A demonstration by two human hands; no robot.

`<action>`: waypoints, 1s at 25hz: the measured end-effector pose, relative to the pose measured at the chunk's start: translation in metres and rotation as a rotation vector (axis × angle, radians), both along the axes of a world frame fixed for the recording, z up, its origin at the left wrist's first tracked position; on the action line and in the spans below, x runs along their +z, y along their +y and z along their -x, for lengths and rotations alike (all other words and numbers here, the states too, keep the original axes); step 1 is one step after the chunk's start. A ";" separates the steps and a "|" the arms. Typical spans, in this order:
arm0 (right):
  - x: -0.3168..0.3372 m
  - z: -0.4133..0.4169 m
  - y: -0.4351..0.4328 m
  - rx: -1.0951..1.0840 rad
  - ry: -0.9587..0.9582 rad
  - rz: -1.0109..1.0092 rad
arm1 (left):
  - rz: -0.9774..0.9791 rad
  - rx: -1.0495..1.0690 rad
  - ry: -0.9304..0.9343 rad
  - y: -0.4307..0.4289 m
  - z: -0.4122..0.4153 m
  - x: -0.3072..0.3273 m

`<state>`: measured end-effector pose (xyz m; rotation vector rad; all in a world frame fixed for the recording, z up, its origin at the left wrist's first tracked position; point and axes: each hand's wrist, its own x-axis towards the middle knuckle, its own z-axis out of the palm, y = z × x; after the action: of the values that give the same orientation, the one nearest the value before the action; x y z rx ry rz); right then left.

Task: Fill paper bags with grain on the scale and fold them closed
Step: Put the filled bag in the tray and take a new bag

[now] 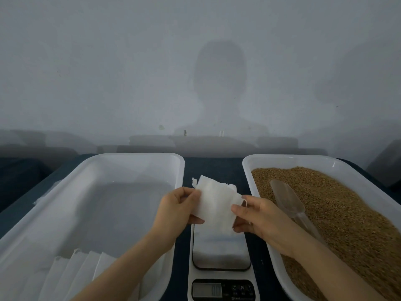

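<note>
A single paper bag (214, 205) is held in the air just above the far end of the scale (221, 250), not touching its plate. The bag looks flat and empty. Its left edge is pinched between thumb and fingers of the left hand (175, 209), and its right edge, near a small string loop, is pinched in the same way by the right hand (258, 218). Both hands are closed only as far as a light pinch needs.

To the right of the scale a white tray (246, 170) is filled with grain (347, 213), and a clear scoop (286, 196) is lying on the grain. To the left of the scale a second tray (138, 156) is seen, with a fan of spare bags (76, 270) at its near end. The display (207, 290) at the near edge of the scale cannot be read.

The step in hand is judged to be the opening of the bag before filling. It is best done when the two layers at the mouth are rubbed apart gently, because thin paper is torn easily by a strong pull. The mouth should be widened fully and the bottom pushed out, so that the bag can be stood on the middle of the plate. One hand should be kept on the rim while the scoop is taken, otherwise the bag may fall over and grain may be spilled onto the scale.
</note>
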<state>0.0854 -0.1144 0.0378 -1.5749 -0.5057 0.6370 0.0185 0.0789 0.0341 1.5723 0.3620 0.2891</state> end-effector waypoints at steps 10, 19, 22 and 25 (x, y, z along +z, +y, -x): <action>0.005 0.005 0.006 -0.187 -0.224 0.191 | -0.472 0.102 -0.141 -0.011 0.007 -0.006; 0.005 0.017 0.025 -0.096 -0.336 0.239 | -0.359 -0.299 -0.132 -0.013 0.008 -0.005; -0.002 0.023 0.027 -0.096 -0.470 0.271 | -0.407 -0.266 -0.085 -0.012 0.006 -0.007; -0.005 0.024 0.024 -0.112 -0.568 0.288 | -0.435 -0.314 -0.063 -0.012 0.003 -0.010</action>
<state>0.0609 -0.0905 0.0327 -2.0520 -0.7610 0.1686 0.0152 0.0666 0.0239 2.0110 -0.0046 0.1787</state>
